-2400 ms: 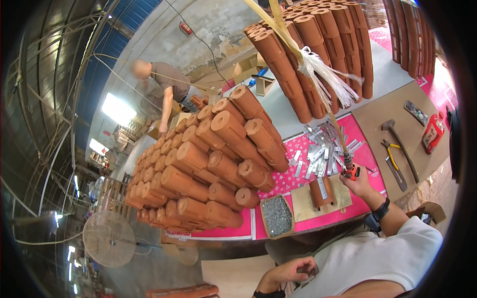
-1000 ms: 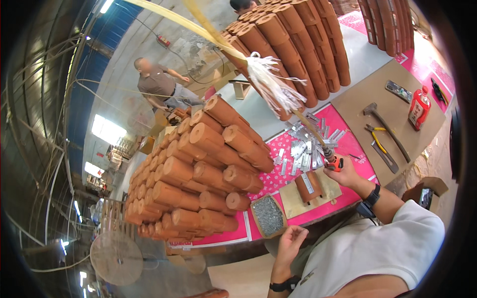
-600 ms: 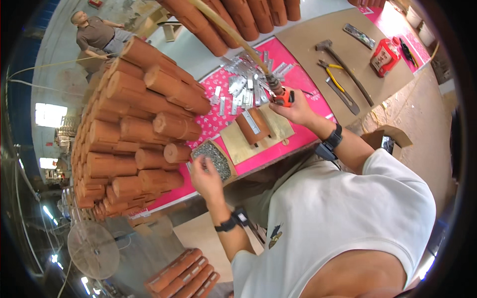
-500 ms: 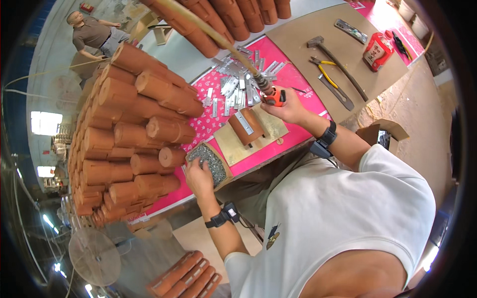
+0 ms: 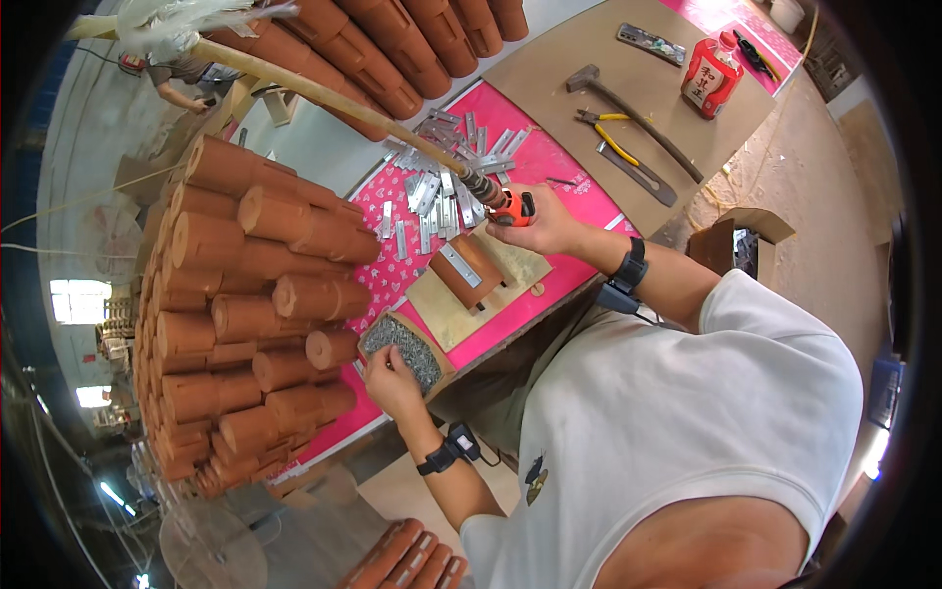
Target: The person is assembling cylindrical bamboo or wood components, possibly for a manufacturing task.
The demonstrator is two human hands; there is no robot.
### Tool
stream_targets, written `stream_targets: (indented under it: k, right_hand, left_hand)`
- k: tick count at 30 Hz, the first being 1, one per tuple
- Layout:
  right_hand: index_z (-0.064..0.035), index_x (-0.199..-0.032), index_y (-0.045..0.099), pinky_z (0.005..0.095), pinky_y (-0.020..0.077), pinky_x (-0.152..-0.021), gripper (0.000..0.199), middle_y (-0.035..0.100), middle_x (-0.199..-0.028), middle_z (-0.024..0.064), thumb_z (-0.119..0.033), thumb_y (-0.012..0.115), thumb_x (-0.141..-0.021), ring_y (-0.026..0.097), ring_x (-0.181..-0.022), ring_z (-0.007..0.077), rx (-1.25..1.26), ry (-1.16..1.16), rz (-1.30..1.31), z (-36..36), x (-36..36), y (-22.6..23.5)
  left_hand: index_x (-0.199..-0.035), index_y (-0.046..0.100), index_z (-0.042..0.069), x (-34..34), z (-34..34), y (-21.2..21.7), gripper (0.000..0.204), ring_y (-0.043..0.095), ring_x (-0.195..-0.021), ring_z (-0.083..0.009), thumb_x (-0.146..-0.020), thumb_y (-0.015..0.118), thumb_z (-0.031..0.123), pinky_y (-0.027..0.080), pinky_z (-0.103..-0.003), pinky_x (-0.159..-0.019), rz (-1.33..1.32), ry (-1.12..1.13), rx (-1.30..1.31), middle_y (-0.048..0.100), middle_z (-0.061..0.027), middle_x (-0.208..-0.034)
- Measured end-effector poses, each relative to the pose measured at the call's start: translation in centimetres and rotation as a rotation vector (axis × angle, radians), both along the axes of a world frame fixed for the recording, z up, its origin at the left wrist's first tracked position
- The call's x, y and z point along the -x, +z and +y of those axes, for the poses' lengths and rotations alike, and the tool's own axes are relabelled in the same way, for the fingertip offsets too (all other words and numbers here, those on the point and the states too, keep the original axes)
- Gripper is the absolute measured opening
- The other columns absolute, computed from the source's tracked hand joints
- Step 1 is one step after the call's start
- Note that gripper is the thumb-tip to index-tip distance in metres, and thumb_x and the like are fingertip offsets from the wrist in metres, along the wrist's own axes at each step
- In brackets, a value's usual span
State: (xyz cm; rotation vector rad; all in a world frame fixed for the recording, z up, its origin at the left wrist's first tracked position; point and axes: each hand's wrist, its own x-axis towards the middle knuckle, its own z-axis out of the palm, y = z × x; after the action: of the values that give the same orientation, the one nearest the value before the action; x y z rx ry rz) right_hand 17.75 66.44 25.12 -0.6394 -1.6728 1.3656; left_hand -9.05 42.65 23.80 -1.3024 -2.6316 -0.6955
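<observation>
Curved brown piece (image 5: 479, 257), metal strip (image 5: 459, 265) uppermost, lies at one o'clock from the left hand (image 5: 392, 383), whose fingers sit narrow at the hardware tray (image 5: 444, 375), any hold unclear. The right hand's (image 5: 540, 224) fingers wrap the orange driver (image 5: 511, 207); its slipping towards seven o'clock could knock the strip askew

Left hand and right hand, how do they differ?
The right hand grips a red power tool; the left hand, without a tool, is at the box of grey pieces. The right hand is beside metal strips, the left hand nearer stacked brown cylinders. Both wrists bear dark bands.
</observation>
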Motion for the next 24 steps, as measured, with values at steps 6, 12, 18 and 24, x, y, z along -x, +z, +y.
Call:
stream_targets:
  k: [6, 12, 18, 24]
  right_hand:
    - [-0.0053, -0.090, 0.061, 0.0275, 0.0429, -0.064, 0.019, 0.055, -0.077, -0.0037, -0.010, 0.077, -0.083, 0.048, -0.070, 0.0070, 0.019, 0.005, -0.013, 0.3, 0.2, 0.2]
    - [-0.0040, -0.094, 0.063, 0.0265, 0.0462, -0.066, 0.019, 0.061, -0.079, -0.0026, -0.012, 0.078, -0.084, 0.054, -0.074, 0.0052, 0.003, 0.079, 0.063, -0.3, 1.0, 6.6]
    - [-0.0020, -0.100, 0.065, 0.0239, 0.0509, -0.059, 0.019, 0.067, -0.081, 0.0030, -0.013, 0.075, -0.088, 0.064, -0.067, 0.0094, 0.067, 0.234, 0.158, -1.1, 3.6, 13.3]
    - [-0.0035, -0.091, 0.066, 0.0256, 0.0481, -0.055, 0.018, 0.065, -0.073, 0.0023, -0.018, 0.076, -0.086, 0.061, -0.059, 0.0092, 0.167, 0.350, 0.250, -2.8, 6.1, 14.9]
  left_hand:
    - [-0.109, 0.062, 0.001, -0.9, -0.1, 0.0, 0.014, 0.069, -0.073, -0.0177, -0.099, 0.063, 0.009, 0.051, -0.027, -0.058, -0.829, 0.144, -0.469, 0.074, -0.0143, -0.098]
    - [-0.113, 0.059, -0.002, -6.1, 2.1, 0.6, 0.014, 0.070, -0.085, -0.0169, -0.101, 0.059, 0.005, 0.054, -0.024, -0.064, -1.386, -0.112, -0.700, 0.072, -0.0164, -0.105]
    - [-0.122, 0.058, -0.002, -10.3, 5.7, 1.8, 0.021, 0.072, -0.095, -0.0230, -0.103, 0.056, 0.008, 0.059, -0.030, -0.076, -1.438, -0.278, -0.534, 0.071, -0.0184, -0.112]
    - [-0.116, 0.055, -0.003, -12.1, 6.7, 1.5, 0.017, 0.072, -0.099, -0.0238, -0.105, 0.054, 0.009, 0.061, -0.031, -0.080, -1.391, -0.368, -0.605, 0.071, -0.0183, -0.111]
